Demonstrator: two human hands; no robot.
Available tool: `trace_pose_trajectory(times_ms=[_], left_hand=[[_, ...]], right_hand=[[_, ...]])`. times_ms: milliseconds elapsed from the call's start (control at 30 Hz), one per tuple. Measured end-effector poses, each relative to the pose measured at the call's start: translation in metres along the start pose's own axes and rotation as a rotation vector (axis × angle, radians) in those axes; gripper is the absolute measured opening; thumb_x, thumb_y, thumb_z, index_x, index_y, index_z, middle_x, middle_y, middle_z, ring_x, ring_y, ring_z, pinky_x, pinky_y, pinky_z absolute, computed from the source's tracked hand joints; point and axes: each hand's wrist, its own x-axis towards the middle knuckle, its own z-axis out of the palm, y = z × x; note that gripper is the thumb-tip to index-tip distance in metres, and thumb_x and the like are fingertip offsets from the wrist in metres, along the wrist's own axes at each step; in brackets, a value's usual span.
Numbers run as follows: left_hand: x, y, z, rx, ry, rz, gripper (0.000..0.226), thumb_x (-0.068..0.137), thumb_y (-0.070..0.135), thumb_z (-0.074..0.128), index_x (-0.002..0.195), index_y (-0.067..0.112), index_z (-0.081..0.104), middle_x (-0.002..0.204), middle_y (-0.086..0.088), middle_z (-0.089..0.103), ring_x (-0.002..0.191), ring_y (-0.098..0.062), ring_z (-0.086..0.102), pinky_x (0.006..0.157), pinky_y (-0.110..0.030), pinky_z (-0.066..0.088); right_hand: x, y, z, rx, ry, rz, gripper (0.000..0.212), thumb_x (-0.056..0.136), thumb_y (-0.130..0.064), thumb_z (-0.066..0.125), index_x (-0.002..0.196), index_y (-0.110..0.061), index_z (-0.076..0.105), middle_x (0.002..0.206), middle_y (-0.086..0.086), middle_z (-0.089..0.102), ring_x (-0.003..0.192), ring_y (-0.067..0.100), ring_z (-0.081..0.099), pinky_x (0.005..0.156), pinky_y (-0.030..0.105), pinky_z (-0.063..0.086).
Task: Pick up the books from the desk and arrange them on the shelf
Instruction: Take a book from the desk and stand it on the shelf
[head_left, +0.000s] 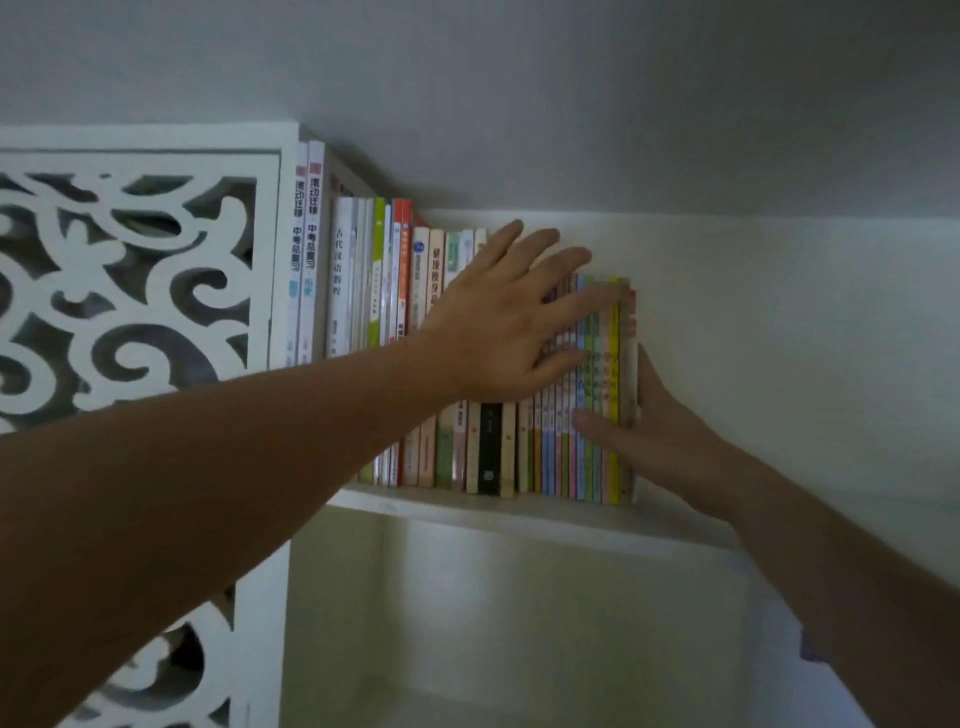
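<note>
The shelf (467, 512) holds an upright row of books (395, 291), from tall white ones by the carved side panel (130, 270) to thin pastel ones at the right. The left hand (498, 322) lies spread flat across the spines. The right hand (660, 431) grips the thin pastel books (597, 457) at the row's right end, thumb on the spines.

The row of books (467, 364) fills the left part of the shelf board (467, 506). Right of the books, the board is bare and a hand could go in. Below the books is an open space. Left of the books, a carved white panel (130, 270) blocks the way.
</note>
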Motion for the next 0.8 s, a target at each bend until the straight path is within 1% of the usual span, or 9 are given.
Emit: trace_pose_trajectory(times_ms=[100,167,267,333,400,533,600,667,800], left_hand=[[-0.007,0.001,0.001,0.02,-0.014,-0.019,0.067,0.103,0.065,0.035,0.164,0.035,0.03,0.171,-0.013,0.026,0.159,-0.042,0.014,0.126,-0.063,0.01],[-0.004,0.004,-0.001,0.016,-0.021,-0.064,0.068,0.103,0.064,0.034,0.165,0.034,0.028,0.173,-0.013,0.019,0.16,-0.042,0.006,0.126,-0.063,0.008],[-0.019,0.011,-0.002,-0.051,-0.046,-0.209,0.073,0.104,0.065,0.031,0.167,0.031,0.019,0.175,-0.015,0.006,0.161,-0.04,-0.003,0.128,-0.06,0.005],[-0.04,0.02,0.003,-0.055,-0.078,-0.289,0.077,0.104,0.067,0.028,0.168,0.03,0.01,0.175,-0.014,-0.001,0.161,-0.038,-0.008,0.129,-0.059,0.006],[-0.05,0.025,0.005,-0.053,-0.088,-0.335,0.079,0.103,0.067,0.028,0.168,0.029,0.006,0.175,-0.014,-0.003,0.161,-0.037,-0.009,0.129,-0.058,0.006],[-0.052,0.027,-0.002,-0.065,-0.138,-0.367,0.081,0.104,0.067,0.028,0.168,0.026,0.003,0.175,-0.016,-0.005,0.161,-0.038,-0.01,0.128,-0.059,0.008],[-0.069,0.036,0.001,-0.098,-0.156,-0.352,0.085,0.103,0.071,0.027,0.168,0.024,0.001,0.174,-0.018,-0.009,0.16,-0.038,-0.012,0.128,-0.06,0.006],[-0.093,0.047,0.003,-0.142,-0.169,-0.36,0.087,0.101,0.075,0.025,0.168,0.024,0.001,0.174,-0.017,-0.01,0.16,-0.038,-0.011,0.128,-0.06,0.005],[-0.121,0.076,0.001,-0.253,-0.213,-0.441,0.086,0.101,0.074,0.019,0.168,0.024,0.001,0.174,-0.015,-0.011,0.161,-0.036,-0.009,0.129,-0.06,0.005]], right_hand=[[-0.001,0.007,-0.001,-0.114,-0.051,0.054,0.108,0.08,-0.067,0.075,0.156,-0.063,-0.003,0.129,-0.034,0.06,0.101,-0.015,0.067,0.083,0.012,0.053],[-0.001,0.005,-0.001,-0.14,-0.04,0.086,0.106,0.077,-0.073,0.071,0.152,-0.064,-0.003,0.119,-0.036,0.06,0.095,-0.012,0.068,0.079,0.012,0.051],[-0.009,0.007,0.001,-0.188,-0.053,0.14,0.097,0.081,-0.077,0.065,0.149,-0.065,-0.002,0.119,-0.03,0.061,0.097,-0.007,0.066,0.083,0.016,0.052],[-0.013,0.014,0.002,-0.25,-0.119,0.157,0.107,0.076,-0.084,0.068,0.153,-0.061,-0.002,0.135,-0.022,0.063,0.108,0.001,0.069,0.097,0.029,0.056],[-0.014,0.016,0.002,-0.333,-0.168,0.185,0.117,0.068,-0.092,0.066,0.156,-0.056,-0.003,0.143,-0.013,0.062,0.115,0.009,0.069,0.105,0.038,0.055],[-0.017,0.001,0.003,-0.492,-0.198,0.311,0.115,0.073,-0.089,0.052,0.163,-0.029,0.013,0.15,0.001,0.057,0.119,0.02,0.064,0.106,0.039,0.051],[-0.025,-0.002,0.005,-0.578,-0.213,0.363,0.108,0.08,-0.091,0.043,0.163,-0.028,0.016,0.153,0.002,0.054,0.123,0.023,0.061,0.107,0.041,0.049],[-0.036,-0.008,0.007,-0.681,-0.189,0.38,0.09,0.093,-0.082,0.039,0.162,-0.028,0.02,0.152,0.006,0.055,0.123,0.027,0.06,0.103,0.042,0.049],[-0.066,-0.016,0.013,-0.885,0.02,0.289,0.074,0.105,-0.064,0.032,0.165,-0.025,0.015,0.138,0.015,0.063,0.117,0.034,0.063,0.093,0.043,0.052]])
